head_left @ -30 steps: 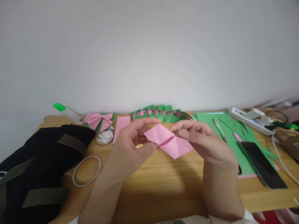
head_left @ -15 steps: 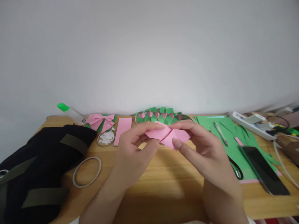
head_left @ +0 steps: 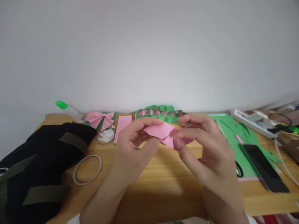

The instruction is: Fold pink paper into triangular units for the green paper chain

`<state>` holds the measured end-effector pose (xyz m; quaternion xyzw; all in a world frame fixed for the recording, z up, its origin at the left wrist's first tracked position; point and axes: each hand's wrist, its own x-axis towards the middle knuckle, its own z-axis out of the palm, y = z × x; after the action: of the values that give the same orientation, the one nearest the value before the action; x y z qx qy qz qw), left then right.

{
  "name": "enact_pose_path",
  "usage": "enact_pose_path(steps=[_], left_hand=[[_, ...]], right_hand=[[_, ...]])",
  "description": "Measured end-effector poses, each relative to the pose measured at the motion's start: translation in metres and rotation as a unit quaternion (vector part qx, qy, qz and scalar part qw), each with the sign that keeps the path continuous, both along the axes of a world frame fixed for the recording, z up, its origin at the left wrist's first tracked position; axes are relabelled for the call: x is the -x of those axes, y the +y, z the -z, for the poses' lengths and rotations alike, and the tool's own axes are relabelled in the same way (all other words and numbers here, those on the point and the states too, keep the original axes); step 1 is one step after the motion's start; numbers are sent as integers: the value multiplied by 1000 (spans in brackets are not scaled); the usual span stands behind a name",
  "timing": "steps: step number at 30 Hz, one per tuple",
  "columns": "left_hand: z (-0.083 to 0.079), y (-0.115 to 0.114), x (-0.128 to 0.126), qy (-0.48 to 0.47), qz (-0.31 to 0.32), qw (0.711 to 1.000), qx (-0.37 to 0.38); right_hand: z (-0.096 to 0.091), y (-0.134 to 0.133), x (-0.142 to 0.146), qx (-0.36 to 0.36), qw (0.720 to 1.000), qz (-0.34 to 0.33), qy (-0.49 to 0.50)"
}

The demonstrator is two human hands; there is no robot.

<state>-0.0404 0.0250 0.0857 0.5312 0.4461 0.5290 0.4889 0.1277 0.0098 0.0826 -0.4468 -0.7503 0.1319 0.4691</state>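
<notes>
Between my two hands is a folded piece of pink paper (head_left: 158, 129), held above the wooden table. My left hand (head_left: 137, 146) pinches its left part, thumb below and index finger along the top edge. On the other side, my right hand (head_left: 205, 149) grips the right part between thumb and fingers, near the fold that crosses the middle. The upper fingers of that hand are lifted off the paper. Beyond the hands, against the wall, stands a row of folded green and pink paper pieces (head_left: 167, 113).
Left lie a dark cloth bundle (head_left: 77, 130), a tape roll (head_left: 87, 169), a ring with white scraps (head_left: 106, 136), a pink paper bow (head_left: 100, 119), and pink strips (head_left: 123, 124). Right are green paper sheets (head_left: 247, 165), a phone (head_left: 263, 168) and a power strip (head_left: 253, 123).
My right hand's fingers have shifted: the index finger has come down onto the paper near its middle fold, and the paper's right part now tilts back. My left hand keeps its pinch.
</notes>
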Motion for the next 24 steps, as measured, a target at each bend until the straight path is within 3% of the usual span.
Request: enact_pose_path(steps=[6,18,24], left_hand=[[0,0,-2,-3,3,1000,-25],[0,0,-4,-4,52,999,4],[1,-2,-6,32,48,998,-3]], right_hand=[[0,0,2,14,1000,0,-12],[-5,5,5,180,978,-88,63],[-2,5,7,143,988,-37,55]])
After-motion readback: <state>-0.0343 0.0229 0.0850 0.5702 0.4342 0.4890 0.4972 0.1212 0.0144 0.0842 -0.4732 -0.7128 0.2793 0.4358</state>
